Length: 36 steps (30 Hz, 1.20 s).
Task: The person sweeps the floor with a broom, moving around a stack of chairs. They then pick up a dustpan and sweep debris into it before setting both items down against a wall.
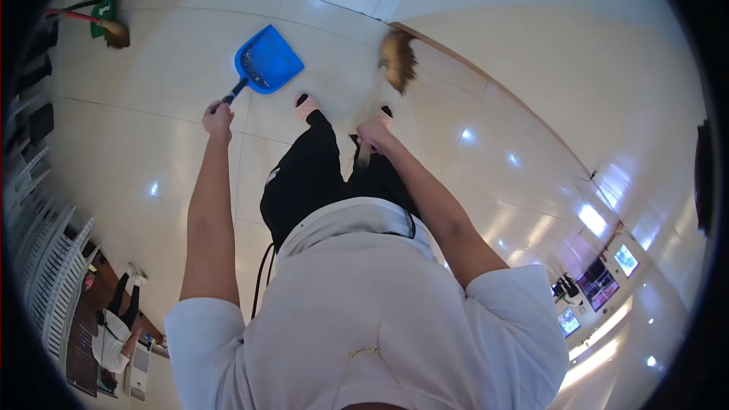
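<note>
My left hand [218,119] is closed around the dark handle of a blue dustpan [271,61], whose pan lies at the floor ahead with small dark debris in it. In my right hand [373,137] is the handle of a broom, its fingers wrapped round it in front of my right thigh. The broom's brown bristle head [399,61] is slightly blurred and stands by the base of the wall, to the right of the dustpan. My feet are between and just below the two tools.
A green dustpan [103,18] and another broom [115,33] are at the far upper left. Stacked white chairs [57,281] line the left side. Another person [114,338] is at the lower left. A wall [562,68] runs along the right.
</note>
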Each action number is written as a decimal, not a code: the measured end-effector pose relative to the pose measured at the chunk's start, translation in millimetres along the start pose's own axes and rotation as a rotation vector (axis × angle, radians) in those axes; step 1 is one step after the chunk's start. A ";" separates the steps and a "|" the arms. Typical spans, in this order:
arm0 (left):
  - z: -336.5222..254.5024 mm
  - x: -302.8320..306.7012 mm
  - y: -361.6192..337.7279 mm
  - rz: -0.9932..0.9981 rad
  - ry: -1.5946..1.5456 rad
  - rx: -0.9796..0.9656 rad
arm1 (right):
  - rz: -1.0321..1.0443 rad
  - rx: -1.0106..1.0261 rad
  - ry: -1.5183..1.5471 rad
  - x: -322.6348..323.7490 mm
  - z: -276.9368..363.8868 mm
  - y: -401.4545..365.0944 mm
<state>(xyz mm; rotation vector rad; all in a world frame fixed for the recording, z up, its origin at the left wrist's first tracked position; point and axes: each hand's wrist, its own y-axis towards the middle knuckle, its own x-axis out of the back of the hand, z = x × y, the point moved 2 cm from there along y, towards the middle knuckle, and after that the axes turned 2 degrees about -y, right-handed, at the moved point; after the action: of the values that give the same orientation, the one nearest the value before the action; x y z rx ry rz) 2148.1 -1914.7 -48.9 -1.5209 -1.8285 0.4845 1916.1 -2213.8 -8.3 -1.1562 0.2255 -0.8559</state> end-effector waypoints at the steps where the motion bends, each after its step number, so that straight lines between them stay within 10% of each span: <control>1: -3.5 -5.7 6.3 -0.032 -0.008 0.009 | -0.067 -0.241 0.450 2.1 14.0 -9.2; 3: -3.8 -19.0 18.5 -0.055 -0.022 0.023 | -0.153 -0.490 0.895 7.6 27.2 -33.0; 12: 11.1 -10.1 81.3 -0.376 0.092 -0.186 | -0.175 -0.153 1.502 85.9 67.7 -157.4; 18: -10.9 -23.6 79.6 -0.396 -0.108 -0.053 | -0.555 -0.046 0.664 149.5 66.5 -51.4; 22: -44.0 -78.1 64.8 -0.400 -0.169 0.026 | -0.575 -0.080 0.677 204.9 24.1 62.9; 31: -62.7 -131.7 83.0 -0.506 -0.067 -0.031 | 0.109 0.083 1.360 239.0 49.0 27.3; 36: -80.2 -121.0 75.4 -0.503 -0.229 0.095 | 0.050 0.067 1.268 335.6 68.5 -71.9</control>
<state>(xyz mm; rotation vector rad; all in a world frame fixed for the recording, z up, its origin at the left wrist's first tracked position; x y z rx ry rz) 2266.0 -2024.4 -77.9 -0.9188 -2.2351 0.5025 2146.6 -2407.6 170.1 -0.3952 1.2350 -1.4422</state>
